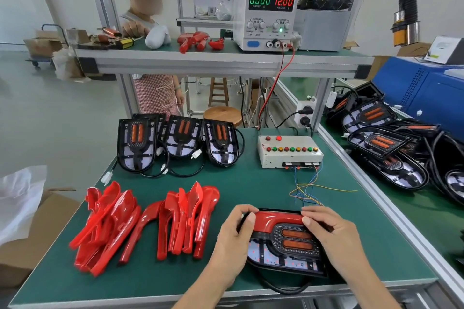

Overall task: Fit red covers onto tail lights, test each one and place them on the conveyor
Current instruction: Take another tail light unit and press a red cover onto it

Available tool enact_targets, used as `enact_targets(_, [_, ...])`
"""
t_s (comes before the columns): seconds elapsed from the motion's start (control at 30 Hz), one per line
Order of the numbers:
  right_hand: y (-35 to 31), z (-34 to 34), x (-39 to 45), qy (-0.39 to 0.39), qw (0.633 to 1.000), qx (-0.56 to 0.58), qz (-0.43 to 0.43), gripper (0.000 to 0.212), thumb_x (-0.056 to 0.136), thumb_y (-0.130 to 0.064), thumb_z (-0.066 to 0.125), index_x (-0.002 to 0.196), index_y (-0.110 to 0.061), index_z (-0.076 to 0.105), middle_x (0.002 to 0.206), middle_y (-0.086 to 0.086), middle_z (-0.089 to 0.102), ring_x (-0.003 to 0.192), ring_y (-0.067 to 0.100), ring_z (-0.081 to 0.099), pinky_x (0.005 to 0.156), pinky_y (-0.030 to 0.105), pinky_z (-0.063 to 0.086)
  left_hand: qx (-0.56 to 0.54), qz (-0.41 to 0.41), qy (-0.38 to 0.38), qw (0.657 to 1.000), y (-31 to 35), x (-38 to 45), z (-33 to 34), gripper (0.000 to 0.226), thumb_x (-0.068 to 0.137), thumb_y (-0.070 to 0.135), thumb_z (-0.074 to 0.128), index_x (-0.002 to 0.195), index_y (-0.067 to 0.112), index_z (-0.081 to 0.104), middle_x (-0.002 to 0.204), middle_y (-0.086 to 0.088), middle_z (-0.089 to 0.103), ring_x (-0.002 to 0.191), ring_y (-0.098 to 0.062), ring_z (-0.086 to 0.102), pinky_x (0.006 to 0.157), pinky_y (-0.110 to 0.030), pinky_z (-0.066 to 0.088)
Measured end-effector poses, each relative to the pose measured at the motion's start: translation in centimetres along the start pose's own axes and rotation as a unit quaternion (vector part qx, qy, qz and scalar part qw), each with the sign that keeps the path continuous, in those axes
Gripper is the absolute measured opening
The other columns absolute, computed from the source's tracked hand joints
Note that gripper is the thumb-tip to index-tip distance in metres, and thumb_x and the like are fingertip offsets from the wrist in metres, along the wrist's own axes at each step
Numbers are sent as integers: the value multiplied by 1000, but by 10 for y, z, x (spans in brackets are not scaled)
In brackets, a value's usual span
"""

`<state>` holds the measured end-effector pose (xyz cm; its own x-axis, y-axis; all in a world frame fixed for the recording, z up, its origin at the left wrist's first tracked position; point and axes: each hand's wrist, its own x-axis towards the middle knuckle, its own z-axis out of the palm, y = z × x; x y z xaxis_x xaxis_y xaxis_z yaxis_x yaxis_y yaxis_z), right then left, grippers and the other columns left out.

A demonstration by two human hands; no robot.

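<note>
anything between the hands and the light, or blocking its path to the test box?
Nothing visible. Left hand and right hand already press the red cover onto the tail light. Only loose coloured wires lie between it and the test box.

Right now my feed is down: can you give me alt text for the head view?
Both hands, left hand and right hand, press a red cover onto a tail light lying on the green bench. Loose red covers lie to its left, three uncovered lights stand behind them, and a test box sits behind the hands.
</note>
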<state>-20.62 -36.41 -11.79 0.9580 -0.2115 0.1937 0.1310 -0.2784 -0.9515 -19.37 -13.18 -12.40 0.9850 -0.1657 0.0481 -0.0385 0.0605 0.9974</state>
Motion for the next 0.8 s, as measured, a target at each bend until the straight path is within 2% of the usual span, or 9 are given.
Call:
enact_targets(0.13, [0, 1, 0, 1, 1000, 9, 4, 19, 84, -14, 78, 83, -33, 83, 106, -16, 74, 100, -2, 67, 77, 4, 48, 33, 19, -6, 999, -2, 1, -1, 17, 109, 29, 47, 111, 36, 63, 96, -5, 66, 83, -10, 55, 81, -29, 48])
enact_targets(0.27, [1, 2, -1, 4, 1000, 14, 11, 19, 84, -14, 78, 83, -32, 83, 105, -16, 75, 99, -2, 68, 78, 4, 48, 41, 30, -3, 999, -2, 0, -1, 15, 102, 44, 52, 110, 38, 63, 92, 9, 67, 83, -6, 57, 79, -20, 49])
enact_targets(0.33, [1, 3, -2, 9, 1000, 21, 14, 19, 84, -14, 79, 82, -32, 83, 104, -16, 75, 99, -2, 68, 78, 4, 49, 52, 29, -5, 998, -1, -1, -2, 18, 96, 50, 56, 109, 40, 63, 94, 11, 68, 84, -5, 59, 81, -20, 50])
enact_targets(0.4, [1, 4, -2, 11, 999, 28, 19, 18, 84, -14, 79, 83, -31, 83, 105, -16, 75, 100, -2, 68, 79, 8, 51, 46, 23, -5, 999, -1, -1, -3, 9, 99, 36, 61, 106, 41, 64, 98, 6, 71, 87, -7, 62, 84, -24, 52])
enact_targets(0.5, [2, 6, -3, 19, 999, 32, 17, 19, 84, -13, 79, 85, -31, 83, 106, -14, 75, 101, 0, 68, 88, 18, 50, 39, 17, 16, 999, -1, 1, -4, 21, 99, 21, 67, 100, 42, 68, 98, 3, 74, 89, -10, 67, 82, -21, 52])
enact_targets(0.67, [6, 8, -3, 17, 998, 47, 27, 15, 84, -15, 79, 87, -29, 83, 108, -13, 75, 103, 2, 69, 83, 10, 51, -16, -15, 31, 999, -3, 3, -4, 22, 96, 13, 71, 93, 35, 73, 92, -5, 76, 83, -13, 68, 78, -25, 55])
enact_targets(0.73, [10, 10, -4, 23, 997, 63, 39, 13, 83, -18, 78, 88, -28, 83, 110, -12, 75, 104, 5, 69, 86, 18, 55, -34, -20, 27, 999, -4, 3, -5, 22, 95, 11, 71, 92, 32, 74, 92, -5, 76, 83, -13, 68, 78, -26, 56])
enact_targets(0.8, [12, 13, -4, 36, 995, 81, 54, 11, 84, -18, 77, 89, -26, 83, 111, -11, 75, 104, 8, 70, 93, 34, 55, -43, -21, 26, 999, -5, 3, -5, 22, 96, 10, 71, 93, 31, 74, 92, -6, 76, 83, -13, 68, 79, -27, 56])
